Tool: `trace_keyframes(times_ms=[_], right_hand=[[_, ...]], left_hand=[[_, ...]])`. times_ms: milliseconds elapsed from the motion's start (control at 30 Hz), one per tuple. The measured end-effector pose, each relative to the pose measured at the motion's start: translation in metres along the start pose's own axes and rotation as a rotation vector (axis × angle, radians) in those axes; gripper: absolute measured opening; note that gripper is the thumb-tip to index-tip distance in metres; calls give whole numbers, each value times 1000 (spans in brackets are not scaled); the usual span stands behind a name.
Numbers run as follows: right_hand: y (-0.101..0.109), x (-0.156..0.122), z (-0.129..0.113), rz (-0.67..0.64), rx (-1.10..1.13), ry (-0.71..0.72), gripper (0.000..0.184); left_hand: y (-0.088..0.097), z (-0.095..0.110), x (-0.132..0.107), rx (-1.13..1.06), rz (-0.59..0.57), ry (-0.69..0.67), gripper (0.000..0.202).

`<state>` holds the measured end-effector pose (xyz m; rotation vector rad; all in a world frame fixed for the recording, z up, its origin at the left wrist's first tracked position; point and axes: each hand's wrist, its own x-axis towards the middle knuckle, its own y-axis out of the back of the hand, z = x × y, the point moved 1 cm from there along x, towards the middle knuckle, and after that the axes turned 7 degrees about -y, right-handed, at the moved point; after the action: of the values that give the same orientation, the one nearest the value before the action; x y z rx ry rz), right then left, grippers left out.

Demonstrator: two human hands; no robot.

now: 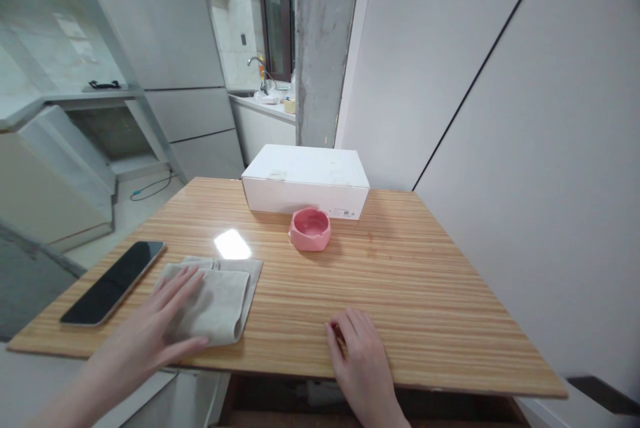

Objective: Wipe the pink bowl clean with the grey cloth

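My left hand [170, 315] lies with outstretched fingers on a folded grey-beige cloth [220, 305], near the left front of the table. A dark-screened phone [117, 285] rests just left of the cloth. Near the front edge, my right hand [357, 351] sits on the wood with its fingers curled; whether anything is inside them is hidden. Farther back, a pink faceted bowl [310, 231] stands upright, apart from both hands.
A white box [307, 181] stands behind the bowl on the striped wooden table [425, 295]. Below the front edge, a drawer [300, 408] is partly pulled out. A white wall [525, 168] borders the right side. A sink faucet [257, 68] is in the background.
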<state>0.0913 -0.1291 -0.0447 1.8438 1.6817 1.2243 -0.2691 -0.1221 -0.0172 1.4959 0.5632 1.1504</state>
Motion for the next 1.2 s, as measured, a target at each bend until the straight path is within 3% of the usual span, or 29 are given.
trace_keyframes(times_ms=[100, 267, 367, 500, 567, 633, 700, 767, 867, 1033, 1200], right_hand=[[2, 0, -1, -9, 89, -47, 18], [6, -10, -10, -185, 498, -319, 26], [5, -16, -17, -365, 1000, -566, 35], [13, -9, -22, -536, 1617, -820, 48], [22, 0, -22, -645, 1820, -869, 56], [30, 7, -20, -752, 1937, -881, 62], [35, 11, -15, -734, 1986, -895, 62], [37, 14, -7, -586, 1987, -949, 53], [39, 14, 5, -353, 1891, -1074, 38], [38, 13, 10, -423, 1750, -1209, 22], [36, 12, 10, -454, 1683, -1158, 19]], left_hand=[[-10, 11, -35, 73, -74, -112, 90], [-18, 47, -46, 54, 46, -76, 56], [-26, 64, -30, -99, 159, 67, 48], [-45, 100, 10, -283, 254, 263, 40], [-54, 129, 33, -364, 251, 237, 39], [-58, 163, 53, -417, 233, 109, 40], [-59, 195, 67, -409, 216, -73, 43], [-57, 219, 75, -354, 172, -256, 46], [-52, 239, 83, -289, 95, -446, 48], [-49, 246, 88, -362, 48, -536, 50], [-37, 230, 87, -563, 4, -530, 41]])
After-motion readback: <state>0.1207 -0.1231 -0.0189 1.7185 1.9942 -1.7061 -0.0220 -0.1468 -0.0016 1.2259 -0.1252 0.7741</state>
